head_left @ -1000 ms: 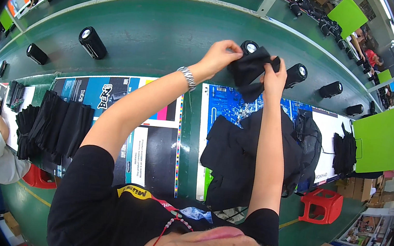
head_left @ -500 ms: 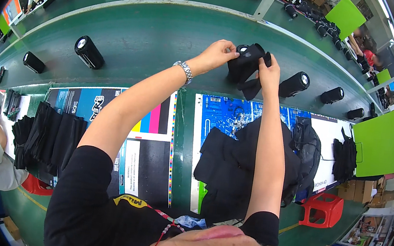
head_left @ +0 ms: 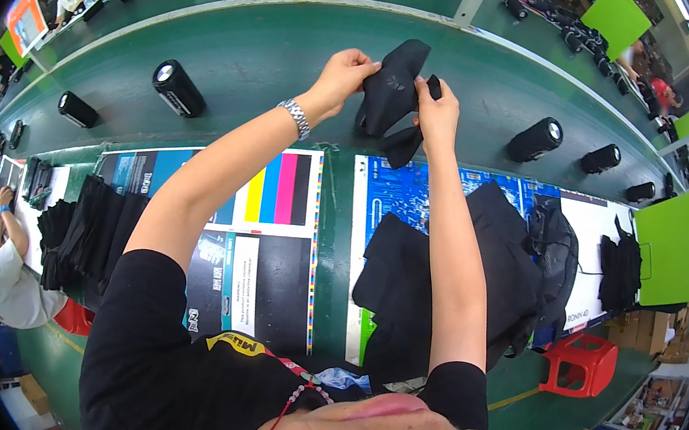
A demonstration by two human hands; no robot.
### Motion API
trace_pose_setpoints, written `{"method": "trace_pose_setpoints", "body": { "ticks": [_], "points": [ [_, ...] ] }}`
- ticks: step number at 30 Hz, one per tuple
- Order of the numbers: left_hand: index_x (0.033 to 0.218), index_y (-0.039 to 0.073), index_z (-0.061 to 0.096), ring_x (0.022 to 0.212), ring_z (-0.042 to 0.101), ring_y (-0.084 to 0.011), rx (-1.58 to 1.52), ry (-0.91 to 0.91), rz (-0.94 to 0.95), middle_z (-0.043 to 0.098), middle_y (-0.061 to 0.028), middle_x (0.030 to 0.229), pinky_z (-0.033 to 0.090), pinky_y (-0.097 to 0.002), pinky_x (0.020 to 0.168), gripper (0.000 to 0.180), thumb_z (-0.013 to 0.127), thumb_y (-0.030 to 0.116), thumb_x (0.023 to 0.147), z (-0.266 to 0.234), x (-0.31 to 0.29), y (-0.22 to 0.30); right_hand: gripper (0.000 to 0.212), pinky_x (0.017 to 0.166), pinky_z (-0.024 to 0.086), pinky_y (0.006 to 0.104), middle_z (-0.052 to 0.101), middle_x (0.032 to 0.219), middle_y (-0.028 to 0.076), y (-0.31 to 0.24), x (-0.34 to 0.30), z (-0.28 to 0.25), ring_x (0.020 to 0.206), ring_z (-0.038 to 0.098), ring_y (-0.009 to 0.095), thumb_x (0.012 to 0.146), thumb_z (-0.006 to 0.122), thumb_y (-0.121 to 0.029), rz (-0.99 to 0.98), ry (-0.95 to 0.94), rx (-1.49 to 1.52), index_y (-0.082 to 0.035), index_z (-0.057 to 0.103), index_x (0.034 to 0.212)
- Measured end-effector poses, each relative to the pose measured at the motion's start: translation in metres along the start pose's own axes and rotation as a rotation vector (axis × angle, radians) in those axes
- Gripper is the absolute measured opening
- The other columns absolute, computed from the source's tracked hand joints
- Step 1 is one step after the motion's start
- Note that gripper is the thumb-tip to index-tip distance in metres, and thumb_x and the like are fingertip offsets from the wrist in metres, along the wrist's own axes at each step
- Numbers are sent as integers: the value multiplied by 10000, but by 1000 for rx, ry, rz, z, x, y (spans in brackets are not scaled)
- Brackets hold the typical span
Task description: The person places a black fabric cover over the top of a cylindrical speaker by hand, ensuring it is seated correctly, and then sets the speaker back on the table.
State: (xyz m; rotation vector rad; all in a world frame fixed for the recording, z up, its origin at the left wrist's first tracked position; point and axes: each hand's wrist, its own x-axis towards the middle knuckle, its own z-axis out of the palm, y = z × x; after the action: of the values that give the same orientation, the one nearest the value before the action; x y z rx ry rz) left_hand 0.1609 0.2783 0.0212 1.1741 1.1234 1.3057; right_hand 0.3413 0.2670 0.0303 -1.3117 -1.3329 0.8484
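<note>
Over the green bench, a black cloth pouch (head_left: 395,85) with a small printed mark is stretched between my two hands. My left hand (head_left: 342,83) pinches its left edge with thumb and fingers. The right hand (head_left: 438,115) grips the other edge, and a dark flap of cloth sticks up beside its fingers. Another black piece (head_left: 402,145) hangs below, between the hands. Whatever is inside the pouch is hidden by the cloth. Black cylindrical speakers stand on both sides, the closest being one to the left (head_left: 179,88) and one to the right (head_left: 536,140).
A heap of black cloth pouches (head_left: 473,281) lies under my right forearm, and a folded black stack (head_left: 92,229) sits at the left. Printed sheets (head_left: 276,292) cover the near bench. A green panel (head_left: 681,241) and red stool (head_left: 582,365) are at right; a co-worker (head_left: 10,279) sits left.
Both hands have shifted left with the pouch. The silver speaker end that showed near my left fingers is now out of sight, and the cloth's printed mark faces up.
</note>
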Motion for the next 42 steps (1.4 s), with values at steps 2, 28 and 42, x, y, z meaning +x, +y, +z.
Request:
{"method": "trace_pose_setpoints", "body": {
  "ticks": [2, 28, 42],
  "points": [
    [907, 40, 601, 712, 538, -95, -52, -11, -83, 591, -30, 820, 446, -239, 620, 130, 619, 169, 903, 0, -14, 3, 256, 424, 411, 309, 546, 545, 64, 6, 8, 5, 413, 511, 151, 859, 653, -261, 5, -9, -83, -5, 634, 851],
    [953, 55, 642, 797, 592, -122, 270, -113, -451, 627, -26, 882, 464, -271, 640, 185, 591, 220, 887, 18, 25, -18, 370, 796, 510, 413, 694, 945, 164, 0, 42, -21, 949, 656, 330, 801, 599, -437, 133, -64, -881, -164, 712, 1022],
    [1001, -14, 657, 809, 650, -238, -51, -184, -241, 678, -112, 846, 487, -345, 704, 349, 558, 309, 913, 70, 39, -72, 370, 784, 492, 397, 671, 877, 249, 53, 43, -52, 885, 656, 383, 765, 638, -347, 189, -50, -449, 0, 703, 876]
  ]
}}
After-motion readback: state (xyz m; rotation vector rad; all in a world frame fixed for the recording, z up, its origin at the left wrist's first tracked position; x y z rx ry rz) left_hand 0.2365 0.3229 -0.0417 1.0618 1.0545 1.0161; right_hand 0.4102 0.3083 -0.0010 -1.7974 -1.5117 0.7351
